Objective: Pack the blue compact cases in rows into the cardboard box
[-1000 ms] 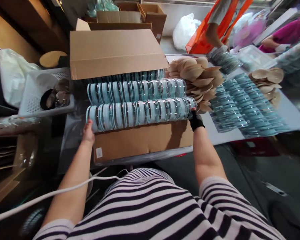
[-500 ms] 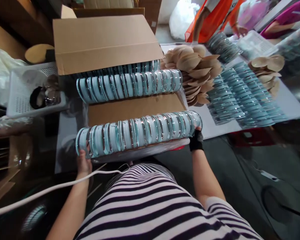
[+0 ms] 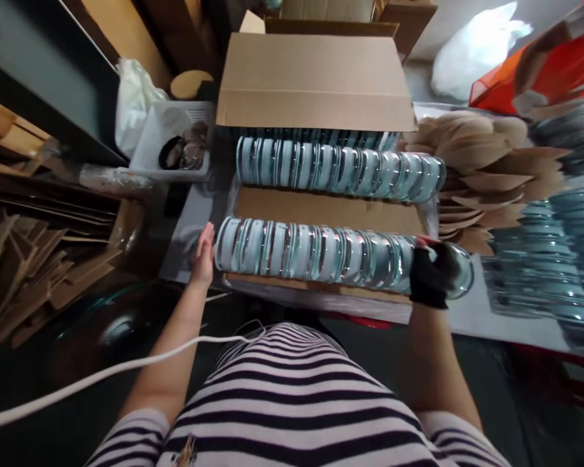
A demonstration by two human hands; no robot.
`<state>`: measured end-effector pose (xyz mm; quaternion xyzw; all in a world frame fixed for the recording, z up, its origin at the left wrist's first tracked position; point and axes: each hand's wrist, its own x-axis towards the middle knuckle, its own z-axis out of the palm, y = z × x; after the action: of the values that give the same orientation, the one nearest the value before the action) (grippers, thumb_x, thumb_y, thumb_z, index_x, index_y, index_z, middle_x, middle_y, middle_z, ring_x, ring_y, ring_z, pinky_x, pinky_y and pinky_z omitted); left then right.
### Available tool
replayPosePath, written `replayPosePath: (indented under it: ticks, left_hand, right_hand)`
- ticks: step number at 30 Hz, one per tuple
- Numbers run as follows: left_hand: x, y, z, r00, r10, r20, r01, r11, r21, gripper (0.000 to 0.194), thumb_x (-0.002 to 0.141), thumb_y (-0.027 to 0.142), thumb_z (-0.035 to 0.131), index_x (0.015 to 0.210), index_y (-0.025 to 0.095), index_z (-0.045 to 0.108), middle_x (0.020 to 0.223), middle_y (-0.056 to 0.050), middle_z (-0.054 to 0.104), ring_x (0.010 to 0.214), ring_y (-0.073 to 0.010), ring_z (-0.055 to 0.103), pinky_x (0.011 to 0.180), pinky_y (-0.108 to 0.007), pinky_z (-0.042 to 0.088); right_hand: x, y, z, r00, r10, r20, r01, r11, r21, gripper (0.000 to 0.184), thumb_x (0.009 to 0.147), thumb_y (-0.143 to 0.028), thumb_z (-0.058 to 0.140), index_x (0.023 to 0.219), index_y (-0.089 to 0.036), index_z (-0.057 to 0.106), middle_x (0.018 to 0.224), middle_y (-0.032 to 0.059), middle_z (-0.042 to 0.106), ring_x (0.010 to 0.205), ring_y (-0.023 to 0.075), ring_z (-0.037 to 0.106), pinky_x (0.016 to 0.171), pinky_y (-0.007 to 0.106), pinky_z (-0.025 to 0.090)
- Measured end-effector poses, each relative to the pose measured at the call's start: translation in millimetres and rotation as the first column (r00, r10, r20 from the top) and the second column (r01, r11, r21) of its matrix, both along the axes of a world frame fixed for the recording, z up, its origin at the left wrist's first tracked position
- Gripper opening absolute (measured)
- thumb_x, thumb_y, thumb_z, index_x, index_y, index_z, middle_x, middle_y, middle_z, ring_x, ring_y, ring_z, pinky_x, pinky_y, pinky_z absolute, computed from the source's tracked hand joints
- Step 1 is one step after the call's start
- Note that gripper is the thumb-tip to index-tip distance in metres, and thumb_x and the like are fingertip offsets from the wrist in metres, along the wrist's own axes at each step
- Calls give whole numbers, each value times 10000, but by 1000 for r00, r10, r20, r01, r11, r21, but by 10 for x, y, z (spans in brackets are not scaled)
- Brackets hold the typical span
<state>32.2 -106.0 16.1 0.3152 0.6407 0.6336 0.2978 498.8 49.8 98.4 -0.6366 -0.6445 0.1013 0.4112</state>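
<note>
A long row of round glass lids (image 3: pixel 296 250), standing on edge with pale bands between them, lies along the near side of a cardboard box (image 3: pixel 321 202). My left hand (image 3: pixel 204 253) is at the row's left end, its fingers stretched out flat beside the last lid. Over the right end is my right hand (image 3: pixel 433 269) in a dark fingerless glove, fingers curled round the lids and slightly blurred. Another such row (image 3: pixel 340 168) runs parallel farther back, with more glass edges partly hidden under the raised flap (image 3: pixel 316 81).
Stacked brown fan-shaped pieces (image 3: pixel 486 162) and more glass lids (image 3: pixel 540 259) fill the table's right side. A white basket (image 3: pixel 146 146) stands at left, near cardboard scraps (image 3: pixel 43 259). A co-worker in orange (image 3: pixel 559 71) is at upper right. A white cable (image 3: pixel 126 363) crosses before me.
The view has swung left, so the box appears farther right. My left hand has gone from gripping the near row's end to lying flat; my right hand now reaches over its right end.
</note>
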Motion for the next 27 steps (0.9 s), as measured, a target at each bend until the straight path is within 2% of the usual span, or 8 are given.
replayPosePath:
  ticks: [3,5,7,9,12,17,22,27]
  left_hand:
    - [-6,200,45,986,-158,60,154,986,66,732,874,678,509,1472,259,452,1603,-94,338,1489,-263,288,1219,-411,230]
    - [24,290,20,974,-219,60,214,973,85,723,873,648,542,1464,241,464,1590,-99,363,1484,-266,300,1231,-398,205]
    - [54,342,-22,969,-242,56,236,967,99,708,886,633,536,1469,238,456,1597,-91,350,1496,-256,272,1241,-392,171]
    - [77,372,-55,962,-263,77,254,961,109,703,897,631,521,1481,249,434,1606,-81,333,1506,-242,246,1245,-390,157]
    - [111,398,-64,950,-285,128,270,955,121,718,894,646,514,1492,263,406,1616,-74,312,1511,-230,234,1239,-390,190]
    - [147,383,-15,945,-296,139,282,953,111,709,895,637,527,1491,272,407,1632,-55,277,1530,-221,162,1256,-391,125]
    - [124,378,3,944,-323,66,313,941,125,690,910,632,503,1490,269,415,1628,-58,289,1525,-232,179,1259,-377,114]
    - [92,387,-41,946,-305,108,292,949,116,719,906,581,552,1488,184,411,1618,-103,300,1521,-252,194,1250,-360,152]
  right_hand:
    - [-1378,131,302,876,471,107,-455,879,-143,279,880,-348,510,871,-187,739,929,94,719,935,243,640,924,406,492]
    - [-2256,114,420,584,751,310,-660,661,-358,281,896,-308,526,975,-168,756,1068,120,725,1046,263,623,961,403,456]
    - [-2949,61,478,396,812,430,-632,580,-513,344,928,-370,510,1091,-178,744,1135,135,716,1088,291,625,932,416,470]
    - [-3404,25,496,294,817,497,-550,569,-611,365,944,-375,492,1125,-172,735,1122,154,721,1062,301,656,885,412,498]
    - [-3704,49,513,175,807,564,-502,566,-654,303,924,-264,525,1085,-129,743,1069,180,731,1051,308,676,868,415,517]
    - [-3791,141,632,32,828,559,-433,516,-739,295,831,-250,660,1084,-123,741,1092,163,726,1059,321,675,878,450,530]
    - [-3892,73,701,56,813,579,-381,553,-741,403,789,-265,715,1138,-63,708,1160,195,700,1074,339,669,886,472,530]
    - [-3865,-29,638,165,826,539,-447,550,-706,347,866,-221,630,1169,-58,671,1184,183,694,1105,290,661,900,409,534]
